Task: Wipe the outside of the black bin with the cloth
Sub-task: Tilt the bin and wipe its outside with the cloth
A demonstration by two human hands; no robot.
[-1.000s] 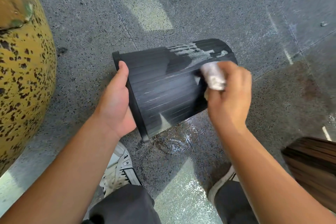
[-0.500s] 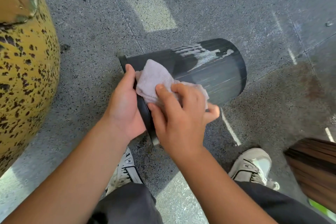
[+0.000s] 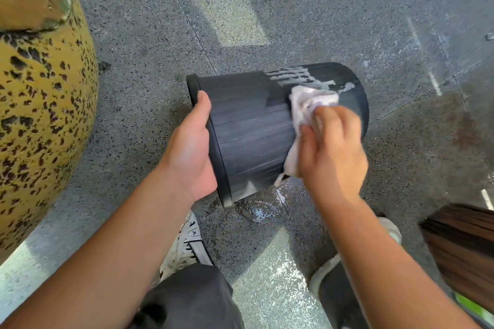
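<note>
A: One black bin [image 3: 251, 131], held on its side above the speckled floor [image 3: 320, 21], rim toward the left hand [image 3: 191, 152]. That hand is curled over the rim; thumb along the wall.

B: Right hand [image 3: 331, 149]?

A: Fingers bunched round the pale cloth [image 3: 307, 107], pressing it on the upper wall just beneath a whitish soapy smear [image 3: 296, 76].

B: Advice for the stroke?

A: Judgement: follow the ribs lengthwise, firm pressure, turn the bin with the rim hand to reach the smear.

B: Materials?

A: Ribbed hard plastic, tapered cylinder; soft crumpled fabric; wet patch [image 3: 258, 208] on the floor below.
</note>
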